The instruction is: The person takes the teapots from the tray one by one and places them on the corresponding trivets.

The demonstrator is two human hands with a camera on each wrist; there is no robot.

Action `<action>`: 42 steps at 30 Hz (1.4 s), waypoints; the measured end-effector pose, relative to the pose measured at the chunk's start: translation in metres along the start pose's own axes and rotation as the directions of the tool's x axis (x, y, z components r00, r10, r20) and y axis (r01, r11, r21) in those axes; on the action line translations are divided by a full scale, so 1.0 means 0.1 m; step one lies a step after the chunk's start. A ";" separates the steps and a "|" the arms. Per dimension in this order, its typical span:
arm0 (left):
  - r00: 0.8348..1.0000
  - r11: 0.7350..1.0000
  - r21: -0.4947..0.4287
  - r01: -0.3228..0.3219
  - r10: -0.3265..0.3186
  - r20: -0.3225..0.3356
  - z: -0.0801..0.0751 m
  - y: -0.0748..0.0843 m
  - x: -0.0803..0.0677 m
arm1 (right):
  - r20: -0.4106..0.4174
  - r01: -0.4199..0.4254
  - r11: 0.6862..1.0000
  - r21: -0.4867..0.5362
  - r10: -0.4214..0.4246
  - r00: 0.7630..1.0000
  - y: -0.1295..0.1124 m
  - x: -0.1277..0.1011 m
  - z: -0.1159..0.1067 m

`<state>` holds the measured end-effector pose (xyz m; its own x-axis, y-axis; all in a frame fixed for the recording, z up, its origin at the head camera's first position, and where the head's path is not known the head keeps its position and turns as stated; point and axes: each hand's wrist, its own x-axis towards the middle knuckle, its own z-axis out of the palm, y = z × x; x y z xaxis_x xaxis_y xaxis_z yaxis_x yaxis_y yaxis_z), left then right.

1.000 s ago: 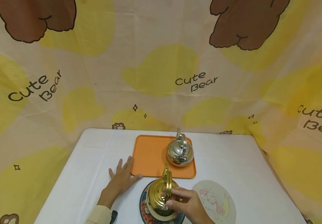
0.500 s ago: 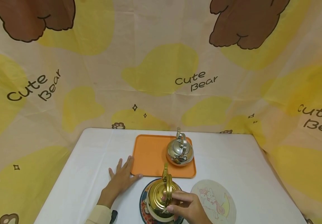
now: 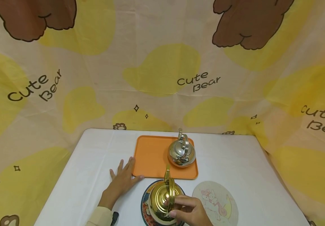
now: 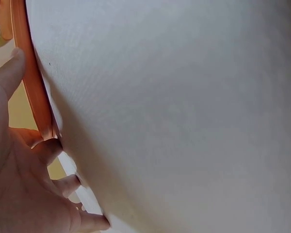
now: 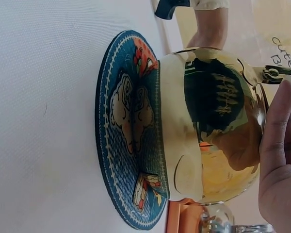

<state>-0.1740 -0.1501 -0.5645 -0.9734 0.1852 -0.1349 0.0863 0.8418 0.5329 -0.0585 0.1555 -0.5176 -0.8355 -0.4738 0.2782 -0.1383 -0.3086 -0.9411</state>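
- The right hand [image 3: 192, 212] pinches the handle [image 3: 171, 192] of the gold kettle [image 3: 158, 200], thumb against curled fingers.
- The gold kettle stands upright just to the left of that hand, over the patterned round mat [image 3: 144, 202]; whether its base touches the mat is hard to tell.
- The step in hand seems to be gripping the kettle by its handle; any next move calls for a firm pinch and a level body.
- The left hand [image 3: 124, 181] lies with fingers spread, thumb and fingertips at the near left corner of the orange tray [image 3: 151, 157].
- Beyond the right hand, the silver kettle [image 3: 177, 153] occupies the tray's right part, a likely obstacle to forward movement.
- Just right of the right hand lies the pale round mat [image 3: 224, 191].
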 end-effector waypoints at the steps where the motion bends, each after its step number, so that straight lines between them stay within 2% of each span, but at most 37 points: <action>1: 1.000 1.000 -0.003 0.000 0.000 0.001 0.00 0.00 0.00 | 0.003 0.001 1.000 0.004 -0.001 1.000 0.00 0.00 0.00; 6: 1.000 1.000 -0.003 0.002 -0.002 0.000 0.00 -0.01 0.01 | 0.014 0.015 1.000 -0.015 -0.015 1.000 -0.01 0.02 -0.03; 8: 1.000 1.000 -0.002 0.001 -0.001 0.001 0.00 -0.01 0.01 | -0.004 -0.040 0.999 -0.026 0.040 0.999 -0.04 0.02 -0.05; 13: 1.000 1.000 -0.002 -0.002 0.002 0.000 0.00 0.00 0.02 | -0.052 -0.105 0.994 -0.044 0.102 0.993 -0.09 0.02 -0.12; 15: 1.000 1.000 -0.001 -0.003 0.003 0.000 0.00 0.00 0.02 | -0.064 -0.073 0.995 -0.073 0.068 0.996 -0.09 0.03 -0.16; 18: 1.000 1.000 -0.001 -0.004 0.004 -0.001 0.01 -0.01 0.02 | -0.083 -0.072 0.991 -0.111 0.063 0.995 -0.11 0.06 -0.19; 23: 1.000 1.000 0.002 0.001 -0.001 0.000 0.02 -0.01 0.02 | -0.077 -0.085 0.991 -0.099 0.078 0.994 -0.13 0.10 -0.25; 27: 1.000 1.000 -0.005 0.004 -0.004 -0.001 0.01 -0.01 0.02 | -0.079 -0.058 0.990 -0.128 0.048 0.996 -0.14 0.14 -0.29; 31: 1.000 1.000 -0.011 0.000 -0.001 -0.008 0.01 -0.01 0.03 | -0.093 -0.027 0.977 -0.210 0.008 0.996 -0.15 0.18 -0.34; 38: 1.000 1.000 -0.005 -0.009 0.009 -0.017 0.03 -0.01 0.02 | -0.105 0.008 0.960 -0.279 -0.039 0.994 -0.20 0.25 -0.44; 42: 0.999 1.000 -0.003 -0.015 0.015 -0.029 0.02 -0.01 0.02 | -0.142 0.006 0.942 -0.334 -0.056 0.988 -0.20 0.33 -0.50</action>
<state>-0.1759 -0.1494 -0.5671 -0.9778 0.1826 -0.1028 0.0998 0.8372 0.5377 -0.1102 0.1877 -0.4990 -0.8936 -0.3335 0.3005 -0.3128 -0.0178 -0.9497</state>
